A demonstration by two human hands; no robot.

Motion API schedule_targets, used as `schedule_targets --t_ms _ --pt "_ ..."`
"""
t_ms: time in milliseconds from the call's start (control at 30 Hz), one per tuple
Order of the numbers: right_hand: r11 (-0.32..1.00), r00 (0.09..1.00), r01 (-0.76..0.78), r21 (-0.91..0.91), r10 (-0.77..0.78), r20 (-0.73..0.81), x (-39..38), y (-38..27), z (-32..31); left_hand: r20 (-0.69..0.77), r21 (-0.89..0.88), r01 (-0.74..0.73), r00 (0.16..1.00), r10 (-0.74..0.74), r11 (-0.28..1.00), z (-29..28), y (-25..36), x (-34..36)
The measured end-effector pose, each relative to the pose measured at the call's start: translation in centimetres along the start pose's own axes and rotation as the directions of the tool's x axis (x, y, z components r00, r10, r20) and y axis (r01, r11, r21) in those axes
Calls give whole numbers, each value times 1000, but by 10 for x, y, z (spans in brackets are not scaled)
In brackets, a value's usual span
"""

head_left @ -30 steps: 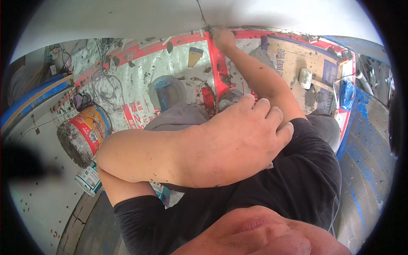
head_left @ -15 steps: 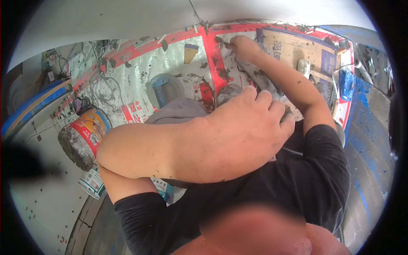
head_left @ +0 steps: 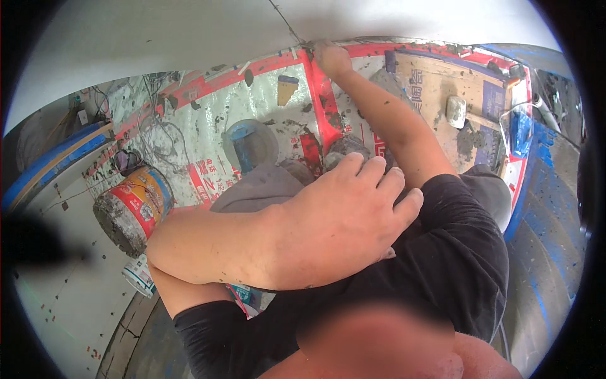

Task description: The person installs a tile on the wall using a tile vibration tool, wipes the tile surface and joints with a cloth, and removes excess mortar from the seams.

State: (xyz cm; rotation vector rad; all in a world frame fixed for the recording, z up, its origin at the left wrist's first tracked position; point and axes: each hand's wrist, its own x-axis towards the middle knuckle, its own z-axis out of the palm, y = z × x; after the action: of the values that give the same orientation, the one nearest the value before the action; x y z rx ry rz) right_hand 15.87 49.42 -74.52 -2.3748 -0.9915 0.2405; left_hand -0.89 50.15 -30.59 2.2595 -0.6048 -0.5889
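My left hand [head_left: 344,224] fills the middle foreground, back toward the camera, its fingers bent and spread over my dark shirt; what lies under the palm is hidden. At the top, my right hand [head_left: 331,58] is at the foot of the white wall [head_left: 189,31], beside the corner where a dark seam meets a red tape strip [head_left: 319,82] on the covered floor. Its fingertips are blurred, so anything held there cannot be made out. A grey round container [head_left: 249,146] with a blue piece inside stands left of that strip.
An orange and red cement-caked bucket [head_left: 132,208] and a smaller white pail [head_left: 137,275] are at left, with tangled cables [head_left: 158,126] behind. At right lie a cardboard sheet [head_left: 442,82], a pale block [head_left: 456,112], a blue bag [head_left: 521,132] and a paint-marked blue-grey surface [head_left: 543,208].
My right hand moved right and down from the seam half a second ago, and is now back up and left at it. My left hand has shifted somewhat lower.
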Motion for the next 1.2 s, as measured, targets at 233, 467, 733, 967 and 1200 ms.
schedule_targets --t_ms 233,467,733,967,1200 --pt "978 986 14 209 21 -163 -2 -2 1 -104 198 -103 987 125 975 -3 -16 -1" --pt "975 935 -48 218 -33 353 -36 15 -90 -100 189 -115 986 135 975 -5 -19 3" --pt "932 923 -272 239 184 337 -6 10 -65 -5 165 -135 990 138 977 -6 -11 25" --pt "884 923 -189 428 11 385 -7 0 -22 101 -68 52 994 -45 996 -7 -17 23" --pt "384 819 -542 748 40 573 -3 13 -3 98 -64 28 995 -22 998 -12 -25 29"
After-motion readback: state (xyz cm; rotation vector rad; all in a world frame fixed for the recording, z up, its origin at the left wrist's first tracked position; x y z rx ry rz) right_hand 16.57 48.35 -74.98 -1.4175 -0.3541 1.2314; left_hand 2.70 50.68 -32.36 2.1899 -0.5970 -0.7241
